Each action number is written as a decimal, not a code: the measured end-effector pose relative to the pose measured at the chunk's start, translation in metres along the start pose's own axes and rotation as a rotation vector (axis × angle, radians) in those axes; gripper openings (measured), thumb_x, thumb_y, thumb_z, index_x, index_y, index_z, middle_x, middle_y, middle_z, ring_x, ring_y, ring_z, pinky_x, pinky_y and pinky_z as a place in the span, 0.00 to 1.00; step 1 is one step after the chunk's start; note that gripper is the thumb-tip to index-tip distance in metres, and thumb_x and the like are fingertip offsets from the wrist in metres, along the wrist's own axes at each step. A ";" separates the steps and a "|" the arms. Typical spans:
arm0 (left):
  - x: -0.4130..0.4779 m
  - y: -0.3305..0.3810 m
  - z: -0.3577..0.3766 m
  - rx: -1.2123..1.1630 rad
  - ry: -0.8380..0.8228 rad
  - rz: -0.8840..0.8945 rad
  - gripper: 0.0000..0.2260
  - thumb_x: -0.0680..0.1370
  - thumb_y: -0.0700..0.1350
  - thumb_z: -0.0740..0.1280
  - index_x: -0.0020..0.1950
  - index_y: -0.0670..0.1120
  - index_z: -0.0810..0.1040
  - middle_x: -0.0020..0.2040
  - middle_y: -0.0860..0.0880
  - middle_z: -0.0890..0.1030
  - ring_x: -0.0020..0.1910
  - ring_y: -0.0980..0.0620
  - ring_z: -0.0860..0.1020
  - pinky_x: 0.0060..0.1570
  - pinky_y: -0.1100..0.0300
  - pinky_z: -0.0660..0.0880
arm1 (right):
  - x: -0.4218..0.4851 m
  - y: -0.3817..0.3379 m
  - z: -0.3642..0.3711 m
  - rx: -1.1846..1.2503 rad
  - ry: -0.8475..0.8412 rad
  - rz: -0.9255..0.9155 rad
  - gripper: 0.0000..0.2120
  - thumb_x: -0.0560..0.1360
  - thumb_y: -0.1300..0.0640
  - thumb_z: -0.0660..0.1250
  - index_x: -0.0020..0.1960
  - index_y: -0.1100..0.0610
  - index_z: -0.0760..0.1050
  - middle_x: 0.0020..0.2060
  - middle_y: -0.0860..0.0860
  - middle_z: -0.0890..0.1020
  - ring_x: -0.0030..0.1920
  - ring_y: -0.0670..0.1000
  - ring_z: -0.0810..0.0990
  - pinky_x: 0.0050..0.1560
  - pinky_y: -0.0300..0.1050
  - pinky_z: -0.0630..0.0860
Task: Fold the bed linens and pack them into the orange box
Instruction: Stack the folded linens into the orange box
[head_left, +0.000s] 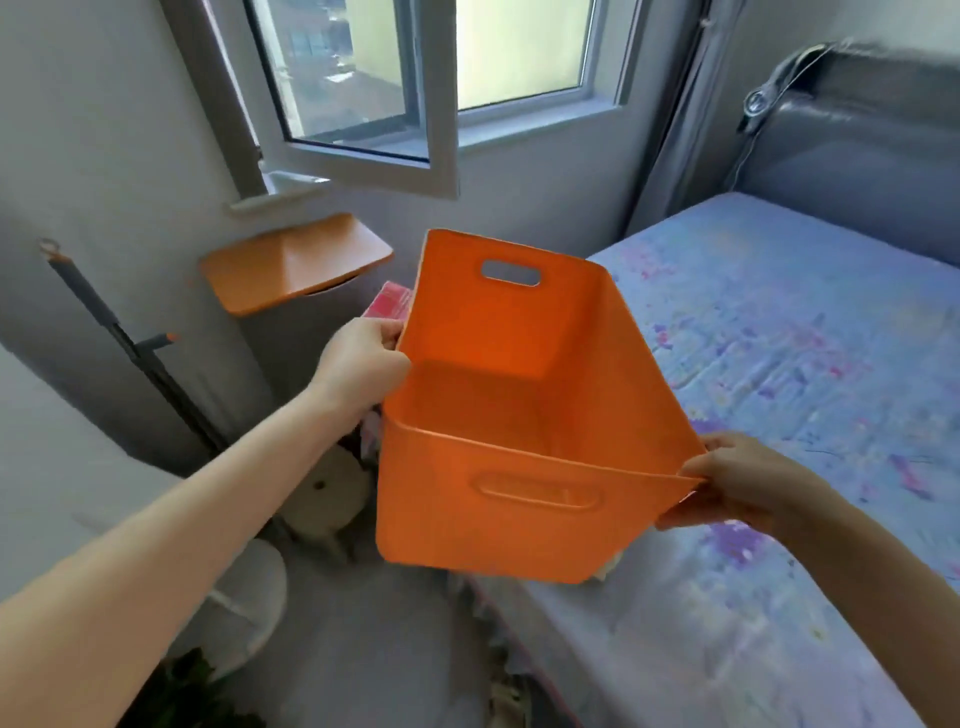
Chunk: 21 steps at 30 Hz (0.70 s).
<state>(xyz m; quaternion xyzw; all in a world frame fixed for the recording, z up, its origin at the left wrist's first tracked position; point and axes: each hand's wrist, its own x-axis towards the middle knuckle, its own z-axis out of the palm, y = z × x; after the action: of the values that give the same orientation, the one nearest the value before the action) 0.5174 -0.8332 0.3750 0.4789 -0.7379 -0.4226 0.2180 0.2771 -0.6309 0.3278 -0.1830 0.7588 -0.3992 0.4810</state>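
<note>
Orange box (519, 374) held above floral bedsheet (779, 364), by window (415, 78).

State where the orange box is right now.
In the head view the orange box is mid-frame, held up by the left hand and right hand over the near edge of the bed, below the window.

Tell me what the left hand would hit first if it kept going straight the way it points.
The left hand, gripping the orange plastic box's left rim, points toward a pink packet just beyond; probably that first, though depth is unclear.
</note>
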 end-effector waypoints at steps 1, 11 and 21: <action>0.021 0.006 0.014 -0.015 -0.015 0.016 0.17 0.74 0.32 0.62 0.59 0.48 0.79 0.50 0.51 0.81 0.51 0.46 0.80 0.52 0.49 0.78 | 0.009 -0.002 -0.007 0.020 0.054 -0.014 0.13 0.73 0.75 0.54 0.44 0.68 0.76 0.30 0.61 0.82 0.29 0.58 0.83 0.30 0.49 0.82; 0.248 0.007 0.160 -0.022 -0.120 -0.036 0.22 0.77 0.36 0.61 0.69 0.52 0.71 0.57 0.49 0.80 0.51 0.43 0.81 0.51 0.46 0.79 | 0.159 -0.018 -0.034 0.279 0.529 -0.080 0.14 0.74 0.74 0.56 0.45 0.58 0.75 0.37 0.55 0.80 0.35 0.57 0.79 0.28 0.44 0.80; 0.410 -0.019 0.223 -0.094 -0.193 -0.091 0.20 0.79 0.34 0.56 0.67 0.50 0.74 0.60 0.49 0.79 0.55 0.45 0.78 0.58 0.44 0.75 | 0.302 -0.029 -0.007 0.380 0.663 0.071 0.15 0.73 0.73 0.56 0.40 0.56 0.73 0.34 0.56 0.79 0.33 0.56 0.79 0.34 0.48 0.79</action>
<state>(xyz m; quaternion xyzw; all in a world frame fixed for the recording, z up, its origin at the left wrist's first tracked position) 0.1824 -1.1093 0.2031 0.4581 -0.7126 -0.5101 0.1487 0.1254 -0.8454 0.1759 0.0747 0.7914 -0.5535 0.2484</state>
